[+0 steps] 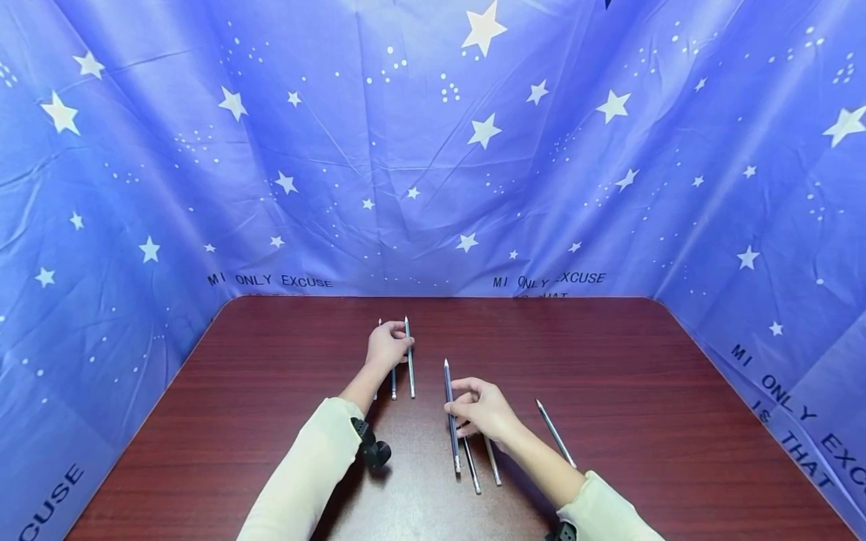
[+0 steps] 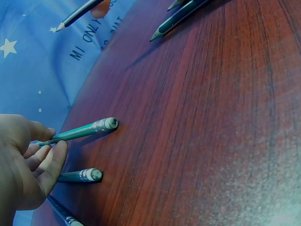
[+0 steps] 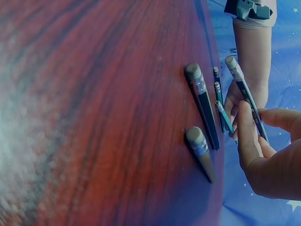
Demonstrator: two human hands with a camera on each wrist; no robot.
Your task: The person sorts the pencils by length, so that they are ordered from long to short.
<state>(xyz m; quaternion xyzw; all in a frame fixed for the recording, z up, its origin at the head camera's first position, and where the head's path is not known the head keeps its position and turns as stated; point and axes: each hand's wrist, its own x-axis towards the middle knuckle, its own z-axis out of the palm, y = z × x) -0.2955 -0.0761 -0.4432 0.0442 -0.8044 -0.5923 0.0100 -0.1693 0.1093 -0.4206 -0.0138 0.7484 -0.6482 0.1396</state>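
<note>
In the head view my left hand (image 1: 388, 347) pinches a green pencil (image 1: 410, 376) near the far middle of the table. Its eraser end (image 2: 111, 123) is close to the tabletop in the left wrist view. Two more pencils lie beside that hand, one of them blue-green (image 2: 80, 175) and the other dark (image 2: 60, 209). Nearer to me, my right hand (image 1: 489, 412) holds a dark pencil (image 1: 450, 413) between thumb and fingers, tip pointing away and raised off the table. A black pencil (image 3: 207, 110) and a greyish pencil (image 3: 204, 157) lie below this hand.
Another dark pencil (image 1: 555, 432) lies apart, right of my right forearm. The brown wooden table (image 1: 271, 421) has rounded far corners. A blue curtain with white stars (image 1: 419, 150) hangs behind and along both sides. A black wrist camera (image 1: 370, 445) sits on my left wrist.
</note>
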